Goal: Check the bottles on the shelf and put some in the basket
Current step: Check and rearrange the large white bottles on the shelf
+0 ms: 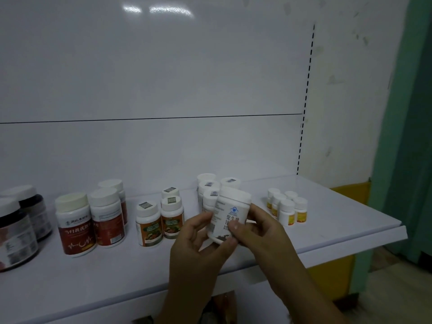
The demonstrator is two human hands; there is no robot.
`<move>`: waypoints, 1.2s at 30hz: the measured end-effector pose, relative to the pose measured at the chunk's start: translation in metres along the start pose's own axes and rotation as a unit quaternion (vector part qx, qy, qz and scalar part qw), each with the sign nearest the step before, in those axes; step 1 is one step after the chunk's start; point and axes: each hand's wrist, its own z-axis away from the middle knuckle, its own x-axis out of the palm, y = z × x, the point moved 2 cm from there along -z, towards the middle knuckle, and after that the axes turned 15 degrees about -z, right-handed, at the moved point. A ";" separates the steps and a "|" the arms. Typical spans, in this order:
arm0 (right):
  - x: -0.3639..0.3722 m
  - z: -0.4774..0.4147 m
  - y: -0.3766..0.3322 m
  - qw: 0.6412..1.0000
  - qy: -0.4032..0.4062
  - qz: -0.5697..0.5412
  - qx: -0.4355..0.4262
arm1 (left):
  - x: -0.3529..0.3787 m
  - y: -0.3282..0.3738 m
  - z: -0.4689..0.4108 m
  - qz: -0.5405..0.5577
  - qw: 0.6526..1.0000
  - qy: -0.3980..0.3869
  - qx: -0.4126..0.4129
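Observation:
Both my hands hold one white bottle with a white cap and dark print on its label, tilted slightly, just above the white shelf. My left hand cups its base and left side. My right hand grips its right side, thumb on the label. Behind it stand more white bottles of the same kind. The basket is not in view.
Along the shelf from the left stand dark jars, red-labelled bottles, orange-labelled bottles and several small yellow-labelled bottles. A white back panel rises behind. A green wall and yellow box are at the right.

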 end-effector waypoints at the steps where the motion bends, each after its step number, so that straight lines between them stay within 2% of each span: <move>1: -0.004 0.001 0.000 1.000 -0.009 -0.007 -0.009 | 0.001 0.000 0.001 -0.009 1.000 -0.006 0.006; 4: -0.013 0.005 -0.004 0.996 -0.063 0.009 -0.063 | 0.006 0.001 0.004 -0.091 0.994 -0.002 0.053; 6: -0.018 0.007 -0.009 0.991 -0.087 0.034 -0.098 | 0.008 0.002 0.004 -0.168 0.982 0.032 0.083; 9: -0.022 0.008 -0.008 0.990 -0.094 0.033 -0.095 | 0.010 0.001 0.003 -0.233 0.967 0.041 0.097; 11: -0.024 0.004 -0.007 0.996 -0.079 -0.002 -0.048 | 0.012 0.006 0.001 -0.210 0.977 -0.012 0.027; 12: -0.025 0.001 -0.007 0.998 -0.057 -0.017 -0.009 | 0.014 0.010 -0.002 -0.168 0.984 -0.040 -0.035; 14: -0.029 -0.005 -0.006 0.997 -0.016 -0.003 0.073 | 0.019 0.018 -0.003 -0.130 0.972 -0.099 -0.171; 15: -0.030 -0.007 -0.004 0.994 -0.006 0.003 0.107 | 0.019 0.020 -0.002 -0.141 0.961 -0.129 -0.198; 17: -0.031 -0.007 -0.002 0.990 -0.004 -0.006 0.142 | 0.020 0.022 -0.003 -0.170 0.951 -0.130 -0.222; 21: -0.036 -0.010 0.001 0.989 -0.007 0.001 0.145 | 0.020 0.022 -0.002 -0.168 0.953 -0.115 -0.225; 24: -0.041 -0.014 0.000 0.987 -0.039 -0.030 0.150 | 0.023 0.025 -0.004 -0.186 0.956 -0.129 -0.186; 27: -0.044 -0.016 0.000 0.988 -0.063 -0.039 0.133 | 0.020 0.023 -0.005 -0.273 0.945 -0.133 -0.118; 30: -0.053 -0.032 0.007 0.993 0.008 0.093 0.068 | 0.008 0.028 -0.017 -0.390 0.920 -0.042 -0.004; 32: -0.057 -0.046 0.011 0.980 0.032 0.194 0.043 | 0.002 0.040 -0.028 -0.402 0.913 0.019 0.063; 36: -0.055 -0.064 0.026 0.960 0.003 0.276 0.043 | 0.009 0.043 -0.054 -0.489 0.866 -0.006 0.110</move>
